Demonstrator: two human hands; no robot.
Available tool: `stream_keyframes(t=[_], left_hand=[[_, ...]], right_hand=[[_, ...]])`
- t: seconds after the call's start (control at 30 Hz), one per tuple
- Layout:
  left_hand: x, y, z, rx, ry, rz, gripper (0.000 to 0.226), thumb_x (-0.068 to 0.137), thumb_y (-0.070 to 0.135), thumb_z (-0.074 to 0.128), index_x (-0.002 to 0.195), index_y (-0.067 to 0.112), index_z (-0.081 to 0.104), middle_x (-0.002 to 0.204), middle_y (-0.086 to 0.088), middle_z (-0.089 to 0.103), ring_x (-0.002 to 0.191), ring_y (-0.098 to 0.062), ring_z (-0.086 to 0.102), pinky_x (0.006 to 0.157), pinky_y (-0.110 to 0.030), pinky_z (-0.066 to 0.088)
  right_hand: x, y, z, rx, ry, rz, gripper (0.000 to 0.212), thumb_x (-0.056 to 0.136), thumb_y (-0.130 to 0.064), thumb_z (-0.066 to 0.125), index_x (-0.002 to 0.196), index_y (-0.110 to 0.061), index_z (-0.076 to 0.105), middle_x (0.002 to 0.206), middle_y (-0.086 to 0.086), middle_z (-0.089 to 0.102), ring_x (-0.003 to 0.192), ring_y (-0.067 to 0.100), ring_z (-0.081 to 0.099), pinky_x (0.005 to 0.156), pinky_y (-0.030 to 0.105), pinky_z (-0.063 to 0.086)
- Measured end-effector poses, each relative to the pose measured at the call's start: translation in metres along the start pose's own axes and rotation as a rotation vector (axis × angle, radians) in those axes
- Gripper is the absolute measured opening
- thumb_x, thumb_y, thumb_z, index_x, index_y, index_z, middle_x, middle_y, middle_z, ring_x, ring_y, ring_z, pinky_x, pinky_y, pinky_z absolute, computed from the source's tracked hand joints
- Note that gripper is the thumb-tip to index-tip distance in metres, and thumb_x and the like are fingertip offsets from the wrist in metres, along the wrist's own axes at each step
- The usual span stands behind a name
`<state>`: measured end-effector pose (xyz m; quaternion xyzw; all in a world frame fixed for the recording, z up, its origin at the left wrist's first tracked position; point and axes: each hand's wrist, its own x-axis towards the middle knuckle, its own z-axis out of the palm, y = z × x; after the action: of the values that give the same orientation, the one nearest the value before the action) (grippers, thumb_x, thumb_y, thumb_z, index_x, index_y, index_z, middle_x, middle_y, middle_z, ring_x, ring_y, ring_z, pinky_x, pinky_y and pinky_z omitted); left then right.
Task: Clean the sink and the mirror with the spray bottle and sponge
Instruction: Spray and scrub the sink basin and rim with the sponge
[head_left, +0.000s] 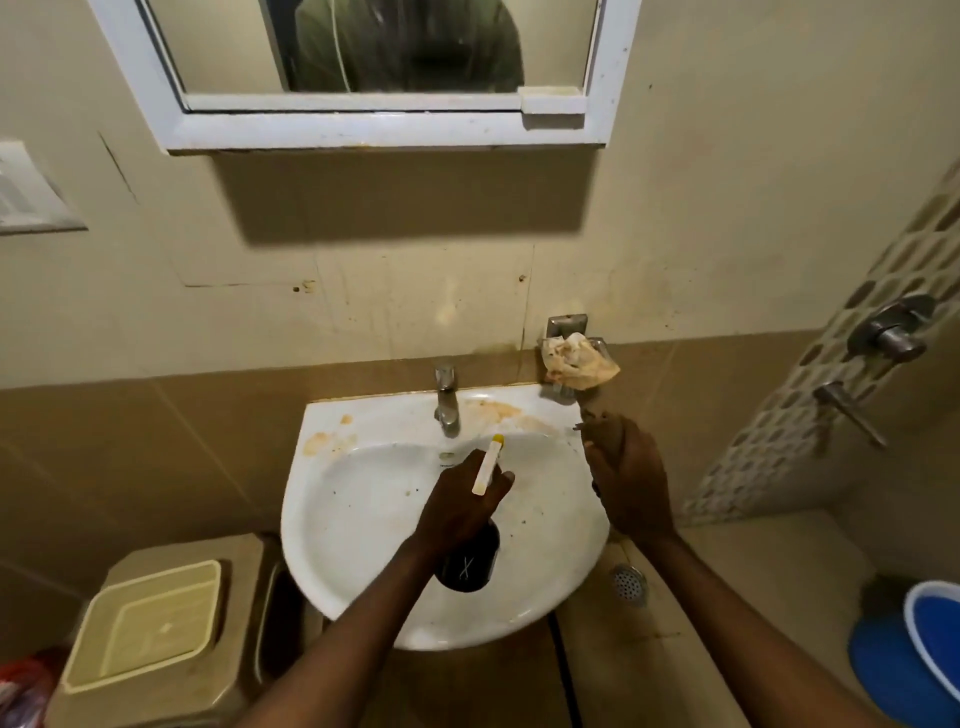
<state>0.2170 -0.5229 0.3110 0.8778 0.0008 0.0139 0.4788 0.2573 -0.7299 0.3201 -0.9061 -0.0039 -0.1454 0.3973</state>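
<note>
two hands work over a white sink (363, 519) fixed to a tan tiled wall. the left hand (462, 506) is curled round the neck of a dark spray bottle (467, 564), held above the basin with its white and yellow nozzle (488, 465) pointing toward the tap (445, 397). a thin pale cross-like mark shows on the bottle's dark body; no writing on it can be read. the right hand (626, 478) hovers at the sink's right rim, fingers bent around something dark and brownish, but what it is cannot be told.

the basin holds no standing water; brown specks dot its bowl, and orange-brown stains lie on the ledge either side of the tap. a metal soap holder (566, 327) on the wall just right of the tap carries a crumpled, stained pale wad (579, 361). the mirror (363, 67), in a white frame, hangs above the sink, its glass streaked, with a person's dark reflection in it.

below left of the sink stands a beige bin (171, 649) with a pale square lid (145, 623) on top, so its contents are hidden. at lower right a blue bucket (930, 649) sits on the floor, partly cut off by the edge. a round floor drain (629, 582) lies just right of the sink.
</note>
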Motion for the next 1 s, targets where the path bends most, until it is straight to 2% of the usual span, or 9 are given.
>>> stream_keyframes(t=[0.1, 0.23, 0.4, 0.57, 0.67, 0.8, 0.93, 1.0], left_hand=[[0.023, -0.008, 0.017, 0.020, 0.010, -0.068, 0.026, 0.092, 0.035, 0.056, 0.092, 0.010, 0.056, 0.083, -0.008, 0.068, 0.076, -0.020, 0.063, 0.073, -0.037, 0.050], [0.043, -0.014, 0.030, -0.017, 0.024, -0.166, 0.025, 0.091, 0.035, 0.056, 0.087, 0.011, 0.054, 0.080, -0.007, 0.066, 0.070, -0.017, 0.059, 0.065, -0.027, 0.044], [0.053, -0.020, 0.040, -0.036, 0.023, -0.226, 0.025, 0.091, 0.036, 0.055, 0.086, 0.011, 0.055, 0.081, -0.006, 0.067, 0.074, -0.016, 0.061, 0.064, -0.021, 0.042], [0.055, -0.026, 0.050, -0.031, 0.110, -0.268, 0.025, 0.089, 0.024, 0.055, 0.071, 0.008, 0.052, 0.069, -0.014, 0.063, 0.062, -0.023, 0.057, 0.063, -0.038, 0.047], [0.057, -0.026, 0.053, -0.037, 0.107, -0.294, 0.022, 0.087, 0.028, 0.056, 0.070, 0.014, 0.053, 0.070, -0.011, 0.065, 0.065, -0.020, 0.060, 0.063, -0.033, 0.047], [0.061, -0.027, 0.054, -0.043, 0.100, -0.300, 0.031, 0.077, 0.037, 0.049, 0.067, 0.008, 0.055, 0.065, -0.012, 0.065, 0.064, -0.026, 0.062, 0.067, -0.044, 0.051], [0.063, -0.033, 0.054, -0.038, 0.080, -0.274, 0.019, 0.085, 0.026, 0.058, 0.067, 0.023, 0.051, 0.069, -0.006, 0.064, 0.064, -0.018, 0.059, 0.066, -0.034, 0.048], [0.063, -0.037, 0.052, -0.045, 0.100, -0.281, 0.018, 0.083, 0.029, 0.055, 0.068, 0.019, 0.052, 0.066, -0.006, 0.063, 0.061, -0.019, 0.058, 0.063, -0.037, 0.049]], right_hand=[[0.025, 0.022, 0.014, -0.014, -0.067, -0.030, 0.046, 0.087, -0.026, 0.064, 0.128, -0.008, 0.053, 0.114, 0.014, 0.058, 0.104, 0.030, 0.054, 0.084, 0.035, 0.043], [0.044, 0.042, 0.032, -0.069, -0.130, -0.053, 0.042, 0.087, -0.028, 0.066, 0.121, -0.006, 0.056, 0.101, 0.014, 0.057, 0.092, 0.030, 0.056, 0.070, 0.029, 0.038], [0.053, 0.052, 0.045, -0.096, -0.183, -0.085, 0.046, 0.087, -0.027, 0.066, 0.126, -0.006, 0.054, 0.105, 0.016, 0.057, 0.093, 0.030, 0.055, 0.072, 0.030, 0.040], [0.058, 0.065, 0.052, -0.093, -0.220, -0.111, 0.048, 0.085, -0.032, 0.062, 0.124, -0.006, 0.055, 0.101, 0.014, 0.059, 0.089, 0.029, 0.055, 0.070, 0.032, 0.043], [0.059, 0.072, 0.054, -0.085, -0.219, -0.099, 0.051, 0.082, -0.036, 0.057, 0.124, -0.006, 0.055, 0.101, 0.013, 0.059, 0.088, 0.028, 0.056, 0.070, 0.032, 0.045], [0.060, 0.081, 0.058, -0.098, -0.226, -0.092, 0.054, 0.082, -0.034, 0.060, 0.128, -0.006, 0.054, 0.103, 0.014, 0.060, 0.091, 0.030, 0.056, 0.073, 0.037, 0.048], [0.060, 0.089, 0.069, -0.139, -0.212, -0.128, 0.060, 0.082, -0.042, 0.051, 0.131, -0.007, 0.052, 0.106, 0.015, 0.060, 0.094, 0.031, 0.056, 0.074, 0.041, 0.052], [0.065, 0.090, 0.083, -0.201, -0.219, -0.212, 0.058, 0.085, -0.040, 0.054, 0.132, -0.006, 0.050, 0.108, 0.017, 0.060, 0.095, 0.032, 0.057, 0.074, 0.042, 0.053]])
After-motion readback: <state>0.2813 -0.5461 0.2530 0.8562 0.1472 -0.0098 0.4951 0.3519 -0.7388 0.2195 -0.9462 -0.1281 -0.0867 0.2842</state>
